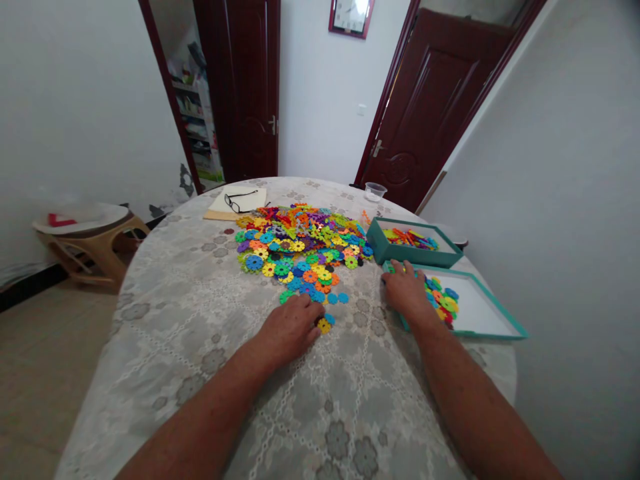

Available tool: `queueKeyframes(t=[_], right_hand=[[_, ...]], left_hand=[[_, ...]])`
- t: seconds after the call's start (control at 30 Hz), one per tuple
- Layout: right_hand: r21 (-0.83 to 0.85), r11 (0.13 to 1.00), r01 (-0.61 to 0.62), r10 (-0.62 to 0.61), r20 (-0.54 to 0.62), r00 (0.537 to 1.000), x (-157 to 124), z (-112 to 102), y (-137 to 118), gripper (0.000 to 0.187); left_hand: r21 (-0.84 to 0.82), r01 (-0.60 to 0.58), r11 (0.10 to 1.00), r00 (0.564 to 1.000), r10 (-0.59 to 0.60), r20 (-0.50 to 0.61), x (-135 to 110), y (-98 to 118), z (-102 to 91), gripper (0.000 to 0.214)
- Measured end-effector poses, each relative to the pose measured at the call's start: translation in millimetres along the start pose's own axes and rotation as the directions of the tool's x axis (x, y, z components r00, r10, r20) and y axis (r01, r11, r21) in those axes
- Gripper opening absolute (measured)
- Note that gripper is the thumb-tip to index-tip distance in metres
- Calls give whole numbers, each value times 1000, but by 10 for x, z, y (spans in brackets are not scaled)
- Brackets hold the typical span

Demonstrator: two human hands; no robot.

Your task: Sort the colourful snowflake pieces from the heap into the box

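Note:
A large heap of colourful notched plastic discs (305, 243) lies on the table. My left hand (293, 327) rests at the heap's near edge, fingers curled and close together. Beside its fingertips are a yellow disc (325, 325) and a blue one; what the fingers hold, if anything, is hidden. My right hand (406, 288) is over the left end of a shallow, green-edged box lid (483, 303), its fingers apart near the rim. Several mixed discs (443, 300) lie in the lid to the right of that hand, partly covered by it.
Behind the lid stands a green box (415, 255) holding colourful pieces (411, 239). A clear plastic cup (375, 192) is at the table's far edge. Eyeglasses (240, 202) lie on papers (215, 207) at the back left. A patterned cloth (200, 320) covers the round table.

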State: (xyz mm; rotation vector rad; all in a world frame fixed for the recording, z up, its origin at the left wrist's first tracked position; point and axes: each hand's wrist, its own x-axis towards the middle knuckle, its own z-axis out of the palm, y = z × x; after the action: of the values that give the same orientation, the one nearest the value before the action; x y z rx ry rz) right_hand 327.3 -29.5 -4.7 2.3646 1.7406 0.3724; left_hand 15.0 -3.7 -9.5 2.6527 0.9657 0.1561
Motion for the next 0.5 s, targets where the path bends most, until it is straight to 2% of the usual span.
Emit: queueKeyframes(t=[0.3,0.5], right_hand=[[61,995,-78,81,-44,996,28,15,-34,35],[48,997,-63,63,0,998,26,-13,-9,38]], left_hand=[[13,-20,1000,1000,20,-3,-40,31,-19,31],[48,-9,999,1000,10,-21,-4,24,53,30]])
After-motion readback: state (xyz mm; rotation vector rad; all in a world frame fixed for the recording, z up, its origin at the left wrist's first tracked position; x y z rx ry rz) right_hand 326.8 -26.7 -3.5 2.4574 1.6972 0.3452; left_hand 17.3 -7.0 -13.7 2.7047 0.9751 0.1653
